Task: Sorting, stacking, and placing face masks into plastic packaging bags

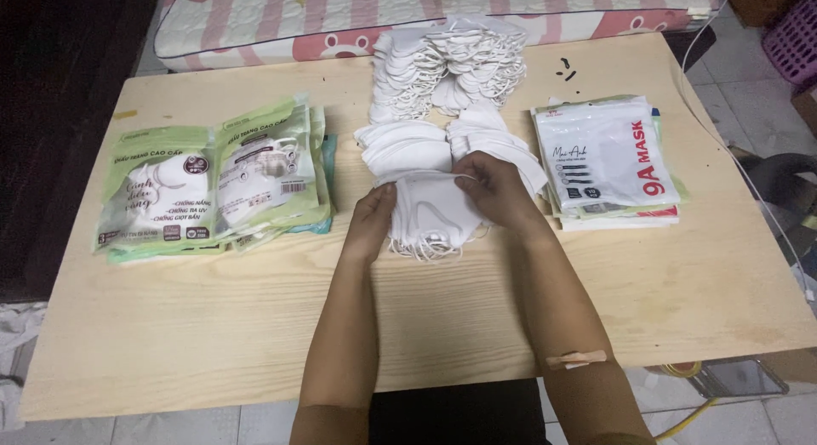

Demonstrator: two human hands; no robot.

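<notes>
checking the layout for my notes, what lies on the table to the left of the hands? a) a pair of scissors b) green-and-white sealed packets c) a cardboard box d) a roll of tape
b, a stack of green-and-white packets lies left of the hands, which hold a small pile of white masks.

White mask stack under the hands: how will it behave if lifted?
Probably floppy and light: the stack of white masks is thin folded fabric. Loose ear loops trail at its near edge, so they may snag. Layers could slide apart unless both hands, left and right, pinch them.

Both my forearms reach forward, converging. My left hand [372, 217] lies palm down, fingers curled; my right hand [496, 186] pinches with thumb and fingertips.
</notes>
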